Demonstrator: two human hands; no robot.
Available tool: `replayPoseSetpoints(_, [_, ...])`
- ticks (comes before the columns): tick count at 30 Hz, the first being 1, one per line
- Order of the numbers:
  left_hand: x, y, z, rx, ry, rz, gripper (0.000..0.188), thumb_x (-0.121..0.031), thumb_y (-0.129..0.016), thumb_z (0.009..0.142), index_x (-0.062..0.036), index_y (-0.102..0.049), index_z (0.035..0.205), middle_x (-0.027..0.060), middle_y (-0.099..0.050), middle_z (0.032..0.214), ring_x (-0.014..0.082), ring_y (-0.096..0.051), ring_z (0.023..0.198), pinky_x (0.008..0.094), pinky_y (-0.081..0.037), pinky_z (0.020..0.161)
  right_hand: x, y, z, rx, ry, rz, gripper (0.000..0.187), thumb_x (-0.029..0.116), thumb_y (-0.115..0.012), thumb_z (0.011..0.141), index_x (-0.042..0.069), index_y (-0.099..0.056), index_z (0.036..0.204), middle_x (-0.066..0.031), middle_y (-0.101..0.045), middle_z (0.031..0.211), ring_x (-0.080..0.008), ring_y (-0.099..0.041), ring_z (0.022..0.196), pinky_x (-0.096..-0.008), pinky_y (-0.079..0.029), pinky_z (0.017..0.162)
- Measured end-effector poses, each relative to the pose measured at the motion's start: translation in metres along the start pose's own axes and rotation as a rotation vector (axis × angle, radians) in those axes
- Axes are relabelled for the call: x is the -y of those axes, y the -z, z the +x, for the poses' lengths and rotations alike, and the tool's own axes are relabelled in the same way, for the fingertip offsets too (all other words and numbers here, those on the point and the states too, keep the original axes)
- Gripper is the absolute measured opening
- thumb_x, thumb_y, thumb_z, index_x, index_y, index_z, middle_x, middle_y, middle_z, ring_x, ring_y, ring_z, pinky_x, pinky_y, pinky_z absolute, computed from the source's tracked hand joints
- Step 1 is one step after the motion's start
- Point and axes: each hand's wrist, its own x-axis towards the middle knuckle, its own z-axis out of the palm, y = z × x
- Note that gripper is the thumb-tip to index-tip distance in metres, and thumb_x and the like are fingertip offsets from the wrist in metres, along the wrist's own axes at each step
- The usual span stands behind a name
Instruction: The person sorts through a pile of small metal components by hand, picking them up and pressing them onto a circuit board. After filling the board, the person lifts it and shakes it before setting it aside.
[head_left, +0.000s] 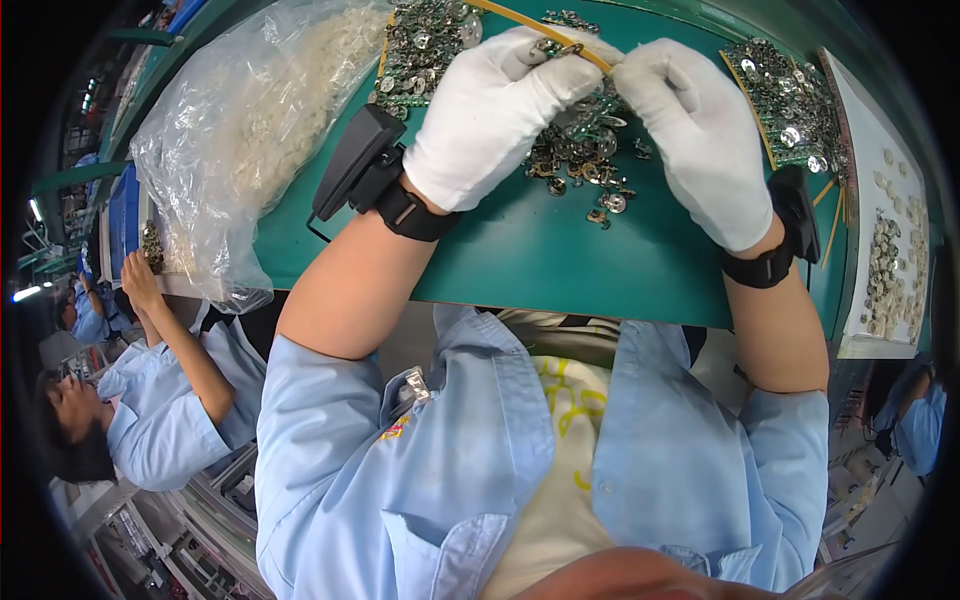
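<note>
Both my hands wear white gloves and meet over a loose pile of small shiny metal parts on the green tabletop. A thin yellow stick runs slantwise between them from the far edge. My left hand is closed, with a small round metal part at its fingertips against the stick. My right hand is closed too, its fingertips pinched at the stick's near end. The gloved fingers partly hide the pile and the grip.
Boards crowded with metal parts stand at the left and right. A clear plastic bag of pale pieces lies far left. On the right, a white tray holds metal and pale pieces. A co-worker sits at the left.
</note>
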Motion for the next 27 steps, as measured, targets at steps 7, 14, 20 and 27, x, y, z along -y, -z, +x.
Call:
replayPoseSetpoints(7, [-0.007, 0.001, -0.004, 0.038, 0.16, 0.029, 0.026, -0.017, -0.06, 0.092, 0.0016, -0.06, 0.11, 0.0037, -0.062, 0.097, 0.0081, -0.057, 0.085, 0.0223, -0.047, 0.074, -0.013, -0.005, -0.003, -0.017, -0.159, 0.35, 0.019, 0.018, -0.055, 0.094, -0.001, -0.058, 0.093, 0.0, -0.053, 0.084, -0.0068, -0.048, 0.078, -0.0206, -0.038, 0.071])
replayPoseSetpoints(14, [-0.032, -0.016, -0.001, -0.034, 0.404, -0.144, 0.03, -0.024, -0.064, 0.09, 0.0008, -0.057, 0.107, 0.0048, -0.062, 0.09, 0.0097, -0.06, 0.073, 0.0235, -0.05, 0.065, -0.003, -0.007, -0.002, -0.189, -0.043, -0.003, 0.017, 0.015, -0.056, 0.093, -0.001, -0.059, 0.094, -0.0009, -0.055, 0.087, -0.0074, -0.05, 0.081, -0.0207, -0.04, 0.075])
replayPoseSetpoints(20, [-0.015, -0.01, -0.003, 0.027, 0.322, 0.109, 0.025, -0.019, -0.066, 0.087, 0.0, -0.06, 0.102, 0.0041, -0.063, 0.084, 0.0101, -0.061, 0.069, 0.0224, -0.049, 0.061, -0.011, -0.012, -0.005, -0.155, 0.091, 0.018, 0.017, 0.016, -0.055, 0.094, -0.001, -0.059, 0.094, -0.0006, -0.055, 0.087, -0.0071, -0.049, 0.08, -0.0207, -0.04, 0.075])
replayPoseSetpoints(27, [-0.012, -0.012, -0.004, -0.029, 0.173, 0.289, 0.019, -0.011, -0.069, 0.083, 0.0001, -0.062, 0.097, 0.0029, -0.063, 0.078, 0.0094, -0.06, 0.067, 0.0215, -0.049, 0.06, -0.013, -0.006, -0.007, -0.119, -0.163, 0.266, 0.023, 0.023, -0.054, 0.095, 0.0, -0.058, 0.099, 0.0004, -0.053, 0.086, -0.0063, -0.048, 0.08, -0.0195, -0.037, 0.073])
